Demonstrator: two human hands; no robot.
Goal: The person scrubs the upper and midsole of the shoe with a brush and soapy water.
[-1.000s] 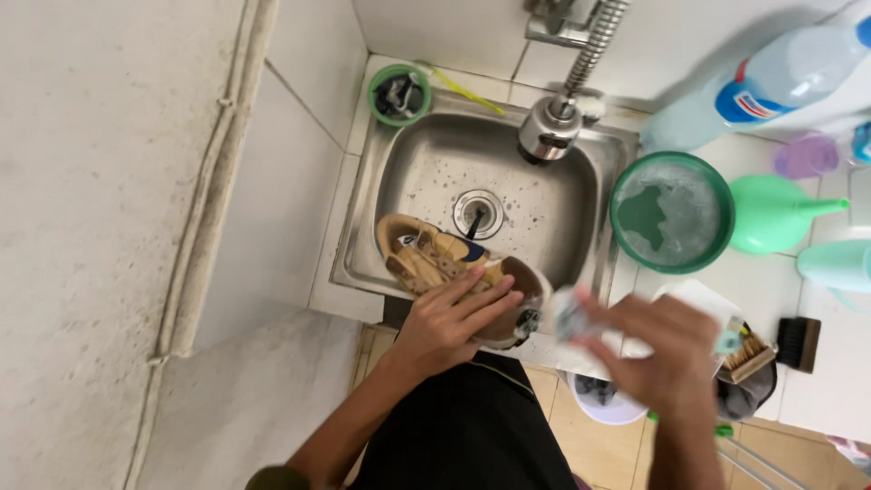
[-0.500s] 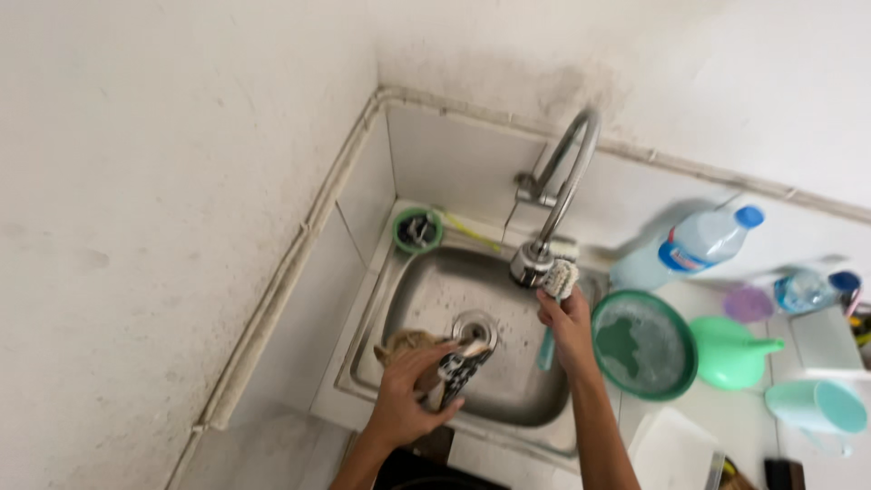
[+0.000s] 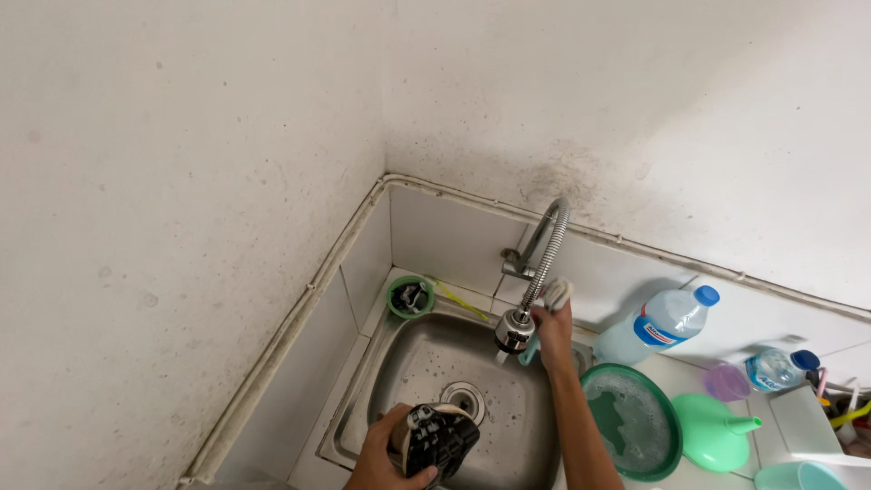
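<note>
White-walled corner, steel sink point(image 3: 426, 363) set into pale tiles. Over the sink's near edge: left hand point(image 3: 386, 454) clasped around a dark shoe point(image 3: 440, 438), sole up. Behind the basin: right hand point(image 3: 552, 328) gripping a light cloth point(image 3: 556, 293) beside the faucet point(image 3: 535, 272). Right of the sink: green basin point(image 3: 631, 422), green funnel point(image 3: 717, 431), clear bottle point(image 3: 658, 324). At its back-left corner: small green cup point(image 3: 410, 297).

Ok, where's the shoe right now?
In the head view, the dark shoe sits in the left hand, low over the steel sink, just left of the drain.
</note>
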